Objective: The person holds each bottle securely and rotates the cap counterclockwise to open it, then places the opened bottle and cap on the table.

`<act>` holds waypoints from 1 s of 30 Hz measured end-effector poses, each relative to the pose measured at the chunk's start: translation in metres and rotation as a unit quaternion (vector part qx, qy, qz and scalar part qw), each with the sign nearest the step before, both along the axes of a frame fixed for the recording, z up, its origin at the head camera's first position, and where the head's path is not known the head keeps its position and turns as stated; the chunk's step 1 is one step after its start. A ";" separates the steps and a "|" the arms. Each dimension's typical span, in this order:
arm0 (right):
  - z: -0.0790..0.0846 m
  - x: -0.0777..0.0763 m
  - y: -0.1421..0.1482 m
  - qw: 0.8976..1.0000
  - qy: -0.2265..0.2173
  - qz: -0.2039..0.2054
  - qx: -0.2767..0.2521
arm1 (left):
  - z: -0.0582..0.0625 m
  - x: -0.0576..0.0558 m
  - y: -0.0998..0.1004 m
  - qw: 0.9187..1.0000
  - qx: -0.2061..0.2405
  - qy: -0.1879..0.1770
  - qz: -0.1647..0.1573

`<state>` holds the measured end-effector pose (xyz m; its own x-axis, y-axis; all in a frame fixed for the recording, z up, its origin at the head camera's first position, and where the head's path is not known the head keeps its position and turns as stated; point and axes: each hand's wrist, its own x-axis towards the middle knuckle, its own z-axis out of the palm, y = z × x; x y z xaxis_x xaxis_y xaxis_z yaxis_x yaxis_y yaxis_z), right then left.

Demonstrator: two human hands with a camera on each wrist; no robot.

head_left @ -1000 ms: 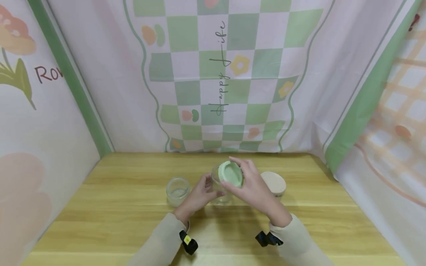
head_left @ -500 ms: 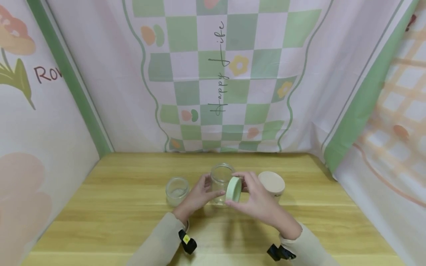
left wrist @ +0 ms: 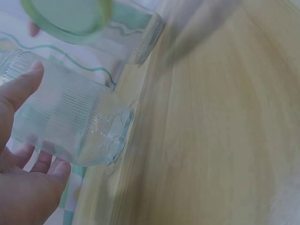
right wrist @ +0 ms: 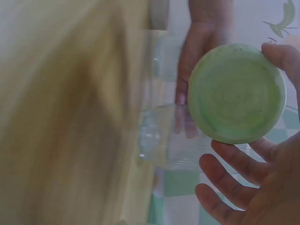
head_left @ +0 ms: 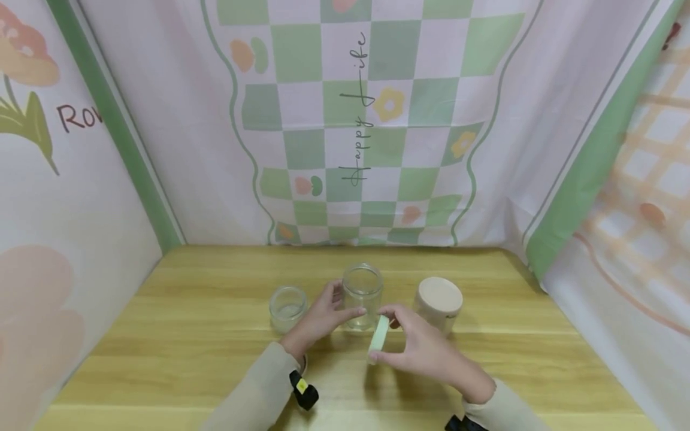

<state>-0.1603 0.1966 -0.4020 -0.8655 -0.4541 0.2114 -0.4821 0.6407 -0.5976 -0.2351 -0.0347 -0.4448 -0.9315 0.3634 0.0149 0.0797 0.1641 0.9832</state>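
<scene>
A clear ribbed glass jar without a lid stands upright on the wooden table. My left hand holds it from the left side; thumb and fingers wrap its body in the left wrist view. Just right of the jar, my right hand pinches a pale green round lid by its edge between thumb and fingers. The lid is held on edge above the table, apart from the jar. Its round green face fills the middle of the right wrist view, with the lower fingers spread loosely below.
A shorter open glass jar stands left of the left hand. To the right is a jar with a beige lid. A round rim shows partly behind the left wrist. A checked curtain hangs along the table's back edge.
My right hand has lifted the green lid from the jar's mouth and moved it down toward me, turning it on edge. The left hand has stayed on the jar.
</scene>
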 end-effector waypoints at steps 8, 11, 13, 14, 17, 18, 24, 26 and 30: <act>-0.016 0.002 0.001 0.998 -0.028 0.045 0.030 | 0.001 0.000 -0.001 1.000 -0.003 -0.013 -0.003; -0.022 0.001 0.001 0.997 -0.040 0.065 0.023 | 0.002 0.000 -0.001 1.000 -0.006 -0.017 -0.002; -0.025 0.001 0.001 0.996 -0.049 0.077 0.018 | 0.002 0.001 -0.001 1.000 -0.006 -0.016 -0.002; -0.026 0.001 0.001 0.995 -0.053 0.083 0.017 | 0.003 0.001 -0.001 1.000 -0.006 -0.014 -0.001; -0.029 0.000 -0.001 0.993 -0.069 0.099 0.017 | 0.002 0.001 -0.001 1.000 -0.003 -0.008 -0.003; -0.030 0.000 -0.001 0.992 -0.070 0.101 0.023 | 0.002 0.001 -0.001 1.000 -0.003 -0.007 -0.003; -0.032 0.000 -0.008 0.992 -0.040 0.091 0.076 | 0.001 0.002 -0.002 1.000 -0.004 -0.010 -0.003; -0.032 0.001 -0.010 0.991 -0.024 0.088 0.096 | 0.001 0.001 -0.002 1.000 -0.005 -0.011 -0.003; -0.032 0.003 -0.014 0.989 -0.001 0.082 0.126 | 0.002 0.001 -0.002 1.000 -0.009 -0.013 -0.002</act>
